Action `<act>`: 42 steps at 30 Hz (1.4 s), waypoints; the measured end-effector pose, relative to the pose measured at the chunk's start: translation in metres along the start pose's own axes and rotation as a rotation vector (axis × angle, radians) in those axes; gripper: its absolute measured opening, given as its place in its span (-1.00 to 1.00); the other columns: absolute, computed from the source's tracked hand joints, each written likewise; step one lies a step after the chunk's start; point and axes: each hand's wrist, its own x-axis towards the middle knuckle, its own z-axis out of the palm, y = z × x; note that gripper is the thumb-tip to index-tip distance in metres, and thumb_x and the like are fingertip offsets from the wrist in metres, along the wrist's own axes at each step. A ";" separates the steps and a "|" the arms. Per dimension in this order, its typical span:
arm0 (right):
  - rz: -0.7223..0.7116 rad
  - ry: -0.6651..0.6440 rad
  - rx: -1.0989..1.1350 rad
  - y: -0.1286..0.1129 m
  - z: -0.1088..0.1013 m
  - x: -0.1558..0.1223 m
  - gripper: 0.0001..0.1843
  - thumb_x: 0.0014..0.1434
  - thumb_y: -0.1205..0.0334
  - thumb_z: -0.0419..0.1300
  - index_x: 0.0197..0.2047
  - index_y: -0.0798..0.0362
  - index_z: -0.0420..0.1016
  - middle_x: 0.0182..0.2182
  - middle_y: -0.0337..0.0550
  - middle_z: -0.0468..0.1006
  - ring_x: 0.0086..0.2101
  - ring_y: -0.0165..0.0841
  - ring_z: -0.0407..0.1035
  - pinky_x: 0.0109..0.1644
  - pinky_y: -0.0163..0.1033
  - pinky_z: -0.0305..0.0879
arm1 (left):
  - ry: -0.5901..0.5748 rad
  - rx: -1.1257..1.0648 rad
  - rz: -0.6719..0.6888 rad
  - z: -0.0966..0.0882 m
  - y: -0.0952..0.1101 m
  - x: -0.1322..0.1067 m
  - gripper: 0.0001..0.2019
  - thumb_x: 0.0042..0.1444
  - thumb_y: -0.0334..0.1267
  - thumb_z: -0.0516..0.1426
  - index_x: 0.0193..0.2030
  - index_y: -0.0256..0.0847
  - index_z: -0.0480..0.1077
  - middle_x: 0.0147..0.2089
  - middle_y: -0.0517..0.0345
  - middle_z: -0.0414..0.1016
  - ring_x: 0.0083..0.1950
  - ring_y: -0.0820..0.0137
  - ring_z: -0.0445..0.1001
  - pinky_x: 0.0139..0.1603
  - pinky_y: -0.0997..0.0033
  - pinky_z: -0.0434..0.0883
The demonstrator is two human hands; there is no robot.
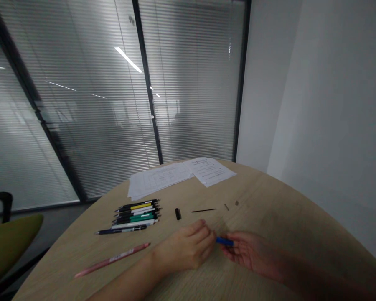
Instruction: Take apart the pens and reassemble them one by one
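Note:
A short blue piece, like part of a pen [224, 241], lies between my two hands above the table. My right hand [253, 253] pinches it with thumb and fingers, palm turned partly up. The fingers of my left hand [194, 244] are closed at the blue piece's left end; anything inside them is hidden. Just beyond my hands lie a thin dark rod like a pen refill [203, 210], a black pen cap [178, 214], a tiny thin part [226, 207] and a small dark bit [237, 203]. Left of my left hand rests a pink pen [113, 261].
Several pens [136, 218] lie side by side on the round wooden table [288, 217]. White papers [159, 179] and an overlapping printed sheet [211, 172] lie at the far edge. A green chair [14, 246] stands at the left, a wall [326, 104] at the right.

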 end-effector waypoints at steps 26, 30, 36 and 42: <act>0.110 -0.223 0.083 0.011 0.000 -0.004 -0.66 0.15 0.25 -0.10 -0.42 0.31 0.38 -0.55 -0.07 0.42 -0.53 -0.45 0.36 -0.33 -0.34 0.20 | -0.009 0.016 0.039 -0.036 -0.016 0.010 -0.65 0.19 -0.50 -0.18 -0.26 -0.27 0.42 -0.21 0.16 0.49 -0.18 0.40 0.37 -0.01 0.37 0.23; 0.092 -0.269 0.088 0.012 0.000 -0.002 -0.68 0.13 0.26 -0.09 -0.42 0.31 0.38 -0.54 -0.07 0.43 -0.52 -0.44 0.37 -0.33 -0.34 0.19 | 0.014 -0.002 -0.020 -0.044 -0.018 0.013 -0.64 0.20 -0.50 -0.18 -0.29 -0.24 0.42 -0.24 0.13 0.50 -0.20 0.41 0.39 0.02 0.32 0.24; 0.125 -0.282 0.039 0.013 0.004 -0.007 -0.68 0.12 0.20 -0.04 -0.41 0.29 0.37 -0.52 -0.06 0.44 -0.52 -0.44 0.36 -0.30 -0.32 0.18 | 0.017 -0.065 -0.053 -0.037 -0.020 0.014 -0.72 0.19 -0.45 -0.12 -0.31 -0.26 0.40 -0.24 0.08 0.49 -0.18 0.39 0.38 0.02 0.31 0.26; 0.045 -0.278 -0.080 0.011 0.003 -0.008 -0.77 0.02 0.25 0.09 -0.38 0.30 0.40 -0.48 -0.06 0.46 -0.47 -0.43 0.37 -0.26 -0.29 0.18 | -0.023 -0.086 -0.119 -0.027 -0.037 0.006 -0.75 0.19 -0.44 -0.10 -0.34 -0.29 0.38 -0.20 0.04 0.45 -0.17 0.35 0.37 0.02 0.20 0.26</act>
